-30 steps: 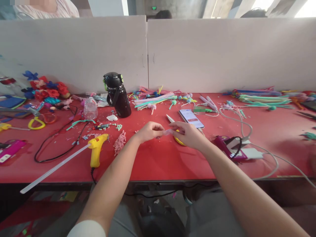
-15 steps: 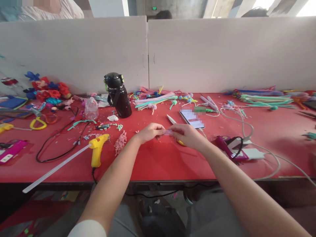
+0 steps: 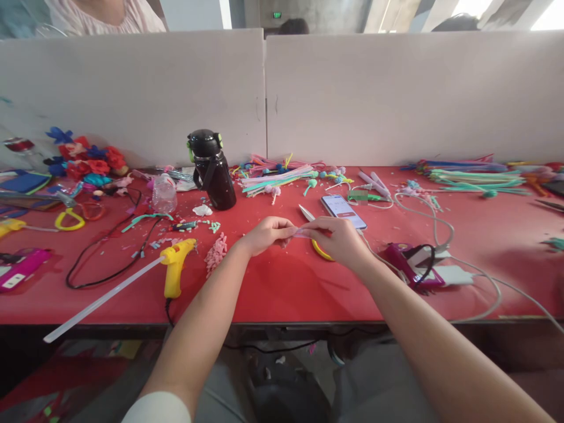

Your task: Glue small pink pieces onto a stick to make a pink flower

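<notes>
Currently: pink strip (image 3: 301, 234) pinched between both hands.
Fingertips of left hand (image 3: 265, 234) and right hand (image 3: 338, 241) clamp opposite ends just above red table (image 3: 273, 288), near phone (image 3: 343, 211); two-end grip likely holds it taut.

Red table (image 3: 273, 294), yellow glue gun (image 3: 174, 270), black bottle (image 3: 214, 171)

Red tabletop (image 3: 273, 294), white partition boards (image 3: 352, 100) behind. Back centre: black water bottle with green trim (image 3: 211, 170) upright, small clear plastic bottle (image 3: 164, 194) just left of it. Front left: yellow hot-glue gun (image 3: 175, 267) with a long clear glue stick – loose black cable (image 3: 110, 252) beside it. Pile of small pink cut pieces (image 3: 214, 254) near the gun. Heap of pastel pipe cleaners (image 3: 275, 176) at the back – lit smartphone (image 3: 343, 210) right of centre. Red and blue fabric flowers (image 3: 86, 161) far left. Magenta device (image 3: 408, 261) and white charger (image 3: 445, 273) at right.
</notes>
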Action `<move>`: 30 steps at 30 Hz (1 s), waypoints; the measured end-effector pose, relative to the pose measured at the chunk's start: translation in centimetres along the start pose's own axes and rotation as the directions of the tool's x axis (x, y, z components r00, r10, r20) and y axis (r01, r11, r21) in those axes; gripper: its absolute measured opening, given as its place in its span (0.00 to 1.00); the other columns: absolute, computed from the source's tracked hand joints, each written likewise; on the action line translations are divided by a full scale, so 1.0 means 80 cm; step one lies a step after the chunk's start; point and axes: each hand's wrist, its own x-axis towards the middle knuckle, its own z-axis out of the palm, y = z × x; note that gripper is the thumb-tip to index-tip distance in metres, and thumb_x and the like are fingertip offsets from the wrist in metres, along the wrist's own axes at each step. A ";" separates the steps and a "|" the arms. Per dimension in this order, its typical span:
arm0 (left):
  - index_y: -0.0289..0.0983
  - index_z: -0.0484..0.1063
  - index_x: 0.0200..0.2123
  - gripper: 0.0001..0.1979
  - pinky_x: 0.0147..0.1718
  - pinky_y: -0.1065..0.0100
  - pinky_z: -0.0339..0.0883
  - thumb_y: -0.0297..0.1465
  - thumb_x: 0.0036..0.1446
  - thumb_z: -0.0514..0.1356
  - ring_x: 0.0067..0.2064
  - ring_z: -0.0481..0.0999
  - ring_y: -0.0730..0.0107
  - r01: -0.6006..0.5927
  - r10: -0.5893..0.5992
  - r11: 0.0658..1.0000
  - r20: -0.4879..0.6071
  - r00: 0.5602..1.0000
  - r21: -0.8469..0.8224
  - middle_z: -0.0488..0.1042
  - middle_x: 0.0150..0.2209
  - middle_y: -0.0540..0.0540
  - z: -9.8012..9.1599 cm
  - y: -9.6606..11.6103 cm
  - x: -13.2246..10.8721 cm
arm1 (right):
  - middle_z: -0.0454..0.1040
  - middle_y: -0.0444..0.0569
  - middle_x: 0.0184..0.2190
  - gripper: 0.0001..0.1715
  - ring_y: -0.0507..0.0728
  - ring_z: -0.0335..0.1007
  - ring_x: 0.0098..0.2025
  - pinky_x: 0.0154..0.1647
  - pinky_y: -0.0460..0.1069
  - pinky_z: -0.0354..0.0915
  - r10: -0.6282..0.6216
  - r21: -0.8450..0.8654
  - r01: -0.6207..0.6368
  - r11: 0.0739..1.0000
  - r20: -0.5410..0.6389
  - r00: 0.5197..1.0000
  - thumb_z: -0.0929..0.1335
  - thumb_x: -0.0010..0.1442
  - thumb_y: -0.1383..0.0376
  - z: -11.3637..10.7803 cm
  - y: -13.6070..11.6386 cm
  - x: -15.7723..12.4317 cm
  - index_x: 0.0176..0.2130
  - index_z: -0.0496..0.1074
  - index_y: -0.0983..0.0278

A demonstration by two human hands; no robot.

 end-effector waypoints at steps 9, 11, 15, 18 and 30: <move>0.33 0.73 0.29 0.24 0.27 0.71 0.59 0.49 0.47 0.73 0.25 0.68 0.77 -0.027 0.027 1.000 0.022 0.999 -0.004 0.70 0.23 0.51 0.003 0.005 -0.004 | 0.84 0.50 0.34 0.10 0.57 0.78 0.35 0.36 0.49 0.68 -0.015 -0.016 0.013 1.000 -0.068 0.998 0.69 0.62 0.65 0.004 -0.010 0.000 0.35 0.83 0.63; 0.33 0.74 0.30 0.23 0.28 0.71 0.60 0.48 0.47 0.74 0.26 0.68 0.77 -0.044 0.044 0.999 0.017 0.999 -0.002 0.70 0.24 0.51 0.002 0.005 -0.004 | 0.84 0.50 0.33 0.11 0.57 0.77 0.34 0.36 0.49 0.68 -0.008 -0.006 0.007 1.000 -0.064 0.998 0.69 0.63 0.64 0.004 -0.012 0.000 0.35 0.82 0.63; 0.33 0.76 0.31 0.22 0.31 0.69 0.62 0.47 0.48 0.73 0.28 0.70 0.75 -0.075 0.074 0.997 -0.025 0.997 -0.017 0.72 0.25 0.50 0.000 0.002 -0.001 | 0.82 0.50 0.31 0.14 0.56 0.75 0.32 0.34 0.49 0.67 0.051 0.059 -0.050 0.997 -0.013 0.999 0.68 0.64 0.59 0.002 -0.010 -0.001 0.37 0.81 0.64; 0.33 0.75 0.30 0.22 0.31 0.69 0.62 0.47 0.48 0.73 0.28 0.70 0.75 -0.092 0.089 0.996 -0.106 0.990 -0.021 0.72 0.25 0.49 -0.001 0.000 0.001 | 0.82 0.50 0.35 0.21 0.53 0.69 0.24 0.27 0.49 0.64 0.127 0.110 -0.132 0.985 0.046 0.991 0.71 0.62 0.52 0.004 -0.007 -0.006 0.47 0.79 0.64; 0.35 0.71 0.29 0.22 0.29 0.69 0.57 0.49 0.57 0.63 0.26 0.66 0.74 -0.084 0.115 0.946 -0.082 0.990 0.313 0.68 0.23 0.51 -0.002 -0.004 0.003 | 0.84 0.50 0.35 0.15 0.59 0.79 0.35 0.39 0.52 0.71 0.108 -0.123 -0.111 0.986 -0.030 0.994 0.73 0.61 0.59 0.006 0.013 -0.004 0.47 0.83 0.61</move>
